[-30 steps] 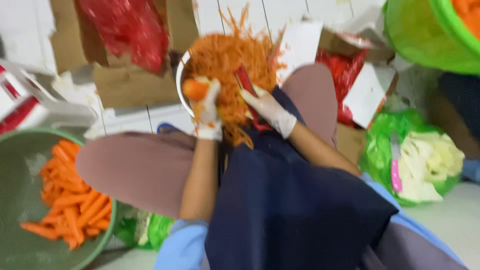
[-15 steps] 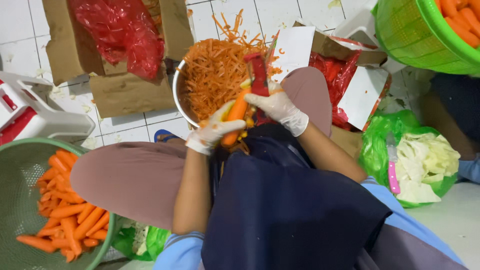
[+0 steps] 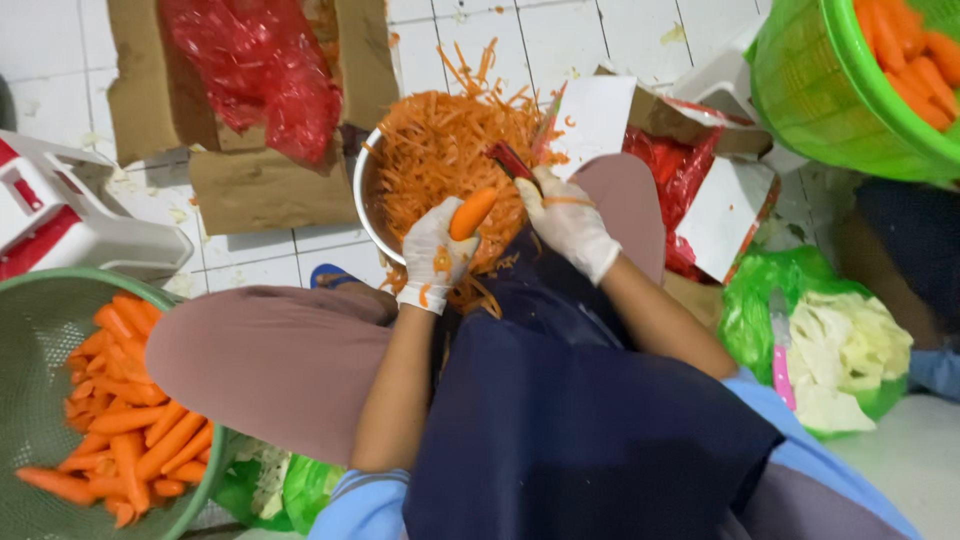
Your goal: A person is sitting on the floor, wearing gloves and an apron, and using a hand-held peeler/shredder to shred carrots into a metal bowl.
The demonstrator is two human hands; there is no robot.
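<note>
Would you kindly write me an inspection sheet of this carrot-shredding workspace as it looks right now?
Surface: white tiled floor, with scattered orange shreds.
Job's things: carrot; red-handled peeler; metal bowl heaped with carrot shreds.
Clutter: cardboard with red plastic bag; opened box; green bag of cabbage with a pink knife.
Grippers: left hand, gloved, holds the carrot; right hand, gloved, holds the peeler.
Cables: nothing seen.
Surroundings: dark green basket and bright green basket, both holding carrots; white and red stool.
</note>
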